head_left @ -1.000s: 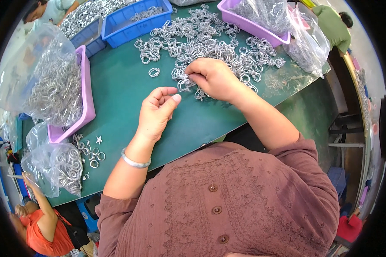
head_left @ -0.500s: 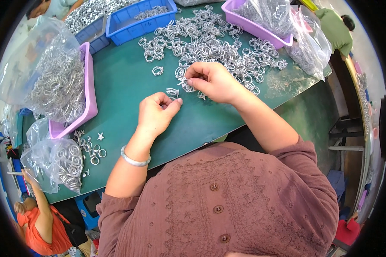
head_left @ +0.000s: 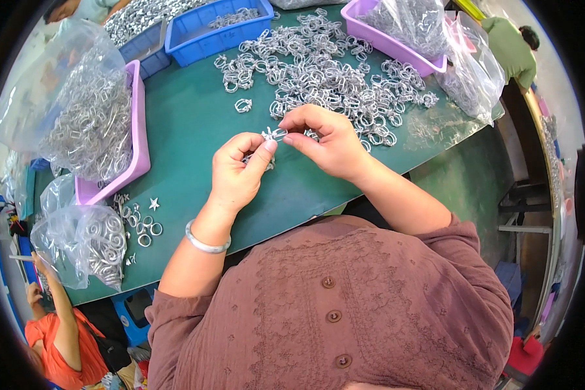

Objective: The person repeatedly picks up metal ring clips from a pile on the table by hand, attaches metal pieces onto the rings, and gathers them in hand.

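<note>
Over the table's middle, my left hand [head_left: 237, 170] and my right hand [head_left: 328, 144] nearly meet, with a small silvery metal ring [head_left: 275, 134] between them. My left thumb and forefinger pinch one end of it. The right fingertips are closed on its other end. More silvery metal shows under the left fingers, partly hidden. Beyond my hands spreads a heap of similar metal rings [head_left: 325, 71], its near edge close to my right hand. One loose ring [head_left: 243, 105] lies apart, to the left of the heap.
A purple tray [head_left: 138, 130] with bagged metal pieces stands left, near a small bag of spiral pieces [head_left: 104, 250] and loose rings [head_left: 144, 230]. At the back are a blue bin [head_left: 218, 40] and another purple tray [head_left: 396, 49]. Other people sit around the green table [head_left: 195, 104].
My right hand has drawn back from the heap toward my left hand. Both hands now meet at the metal ring; half a second ago they were apart.
</note>
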Tool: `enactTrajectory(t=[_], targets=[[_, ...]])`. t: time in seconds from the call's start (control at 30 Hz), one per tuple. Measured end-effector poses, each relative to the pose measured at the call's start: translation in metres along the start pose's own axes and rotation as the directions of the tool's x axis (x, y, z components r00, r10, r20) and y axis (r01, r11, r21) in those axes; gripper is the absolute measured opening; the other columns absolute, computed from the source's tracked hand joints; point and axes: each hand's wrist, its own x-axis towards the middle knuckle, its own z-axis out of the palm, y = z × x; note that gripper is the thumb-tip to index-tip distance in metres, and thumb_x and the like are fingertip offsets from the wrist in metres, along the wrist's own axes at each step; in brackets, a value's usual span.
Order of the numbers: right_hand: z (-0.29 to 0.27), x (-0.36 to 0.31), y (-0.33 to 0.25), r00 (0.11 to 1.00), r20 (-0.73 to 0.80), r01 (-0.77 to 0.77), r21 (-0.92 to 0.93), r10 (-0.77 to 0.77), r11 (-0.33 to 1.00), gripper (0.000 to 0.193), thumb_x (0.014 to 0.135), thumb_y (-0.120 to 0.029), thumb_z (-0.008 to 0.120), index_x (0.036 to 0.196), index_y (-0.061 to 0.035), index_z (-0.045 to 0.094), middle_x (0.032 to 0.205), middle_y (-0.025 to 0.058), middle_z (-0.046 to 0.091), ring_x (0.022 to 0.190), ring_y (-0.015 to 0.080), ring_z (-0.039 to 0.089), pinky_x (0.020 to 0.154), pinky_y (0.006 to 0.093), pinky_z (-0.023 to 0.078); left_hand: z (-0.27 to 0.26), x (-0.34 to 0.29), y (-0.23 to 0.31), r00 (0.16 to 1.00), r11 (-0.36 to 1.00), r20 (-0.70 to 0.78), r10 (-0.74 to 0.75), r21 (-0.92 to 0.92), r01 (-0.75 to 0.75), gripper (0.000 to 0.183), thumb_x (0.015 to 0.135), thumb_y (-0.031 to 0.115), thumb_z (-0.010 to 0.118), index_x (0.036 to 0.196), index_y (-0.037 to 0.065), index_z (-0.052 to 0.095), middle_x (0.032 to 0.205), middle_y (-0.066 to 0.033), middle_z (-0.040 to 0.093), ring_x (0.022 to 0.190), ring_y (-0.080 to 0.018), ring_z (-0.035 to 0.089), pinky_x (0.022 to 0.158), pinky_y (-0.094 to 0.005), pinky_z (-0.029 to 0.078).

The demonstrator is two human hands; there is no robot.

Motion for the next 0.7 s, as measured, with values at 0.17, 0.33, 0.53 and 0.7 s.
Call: enactTrajectory(t=[0.17, 0.33, 0.53, 0.7], targets=[[0.0009, -0.0018, 0.0021, 0.999, -0.023, 0.033, 0.028, -0.033, 0.999, 0.016, 0.071, 0.002, 0.061, 0.086, -0.0007, 0.056, 0.088, 0.008, 0.056, 0.08, 0.0144, 0.056, 0.069, 0.0252, 0.046, -0.0009, -0.0003, -0.0028, 0.993, 0.986, -0.027, 0.113, 0.13, -0.109, 0.012, 0.075, 0.009, 0.065, 0.078, -0.001, 0.058, 0.068, -0.0001, 0.051, 0.056, -0.0044, 0.043, 0.049, -0.0184, 0.036], [0.0021, -0.0022, 0.0012, 0.966, -0.025, 0.249, -0.159, -0.256, 0.955, 0.017, 0.07, 0.003, 0.061, 0.085, -0.0016, 0.054, 0.086, 0.0078, 0.055, 0.08, 0.0148, 0.056, 0.068, 0.0255, 0.046, -0.0023, 0.0004, -0.0029, 0.989, 0.966, 0.009, 0.146, 0.213, -0.145, 0.011, 0.076, 0.003, 0.062, 0.085, -0.001, 0.058, 0.07, 0.002, 0.051, 0.06, -0.0035, 0.044, 0.052, -0.0166, 0.036], [0.005, -0.007, 0.0089, 0.997, -0.073, 0.024, 0.2, -0.01, 0.979, 0.031, 0.069, 0.002, 0.062, 0.098, -0.0004, 0.053, 0.089, 0.0074, 0.055, 0.079, 0.0142, 0.055, 0.069, 0.0253, 0.046, 0.0005, 0.0022, -0.0007, 0.97, 0.952, -0.006, 0.241, 0.193, -0.236, 0.021, 0.07, 0.004, 0.067, 0.09, 0.002, 0.061, 0.065, 0.0, 0.049, 0.057, -0.0065, 0.044, 0.049, -0.02, 0.035], [0.0008, -0.0092, 0.0075, 1.0, -0.021, -0.007, 0.174, 0.011, 0.985, 0.032, 0.07, 0.0, 0.063, 0.101, 0.0004, 0.054, 0.089, 0.007, 0.055, 0.075, 0.0132, 0.055, 0.068, 0.0251, 0.046, 0.002, 0.0023, 0.0008, 0.972, 0.957, 0.017, 0.235, 0.172, -0.234, 0.025, 0.071, 0.001, 0.065, 0.096, 0.002, 0.06, 0.068, -0.0002, 0.051, 0.058, -0.0067, 0.045, 0.051, -0.0196, 0.037]])
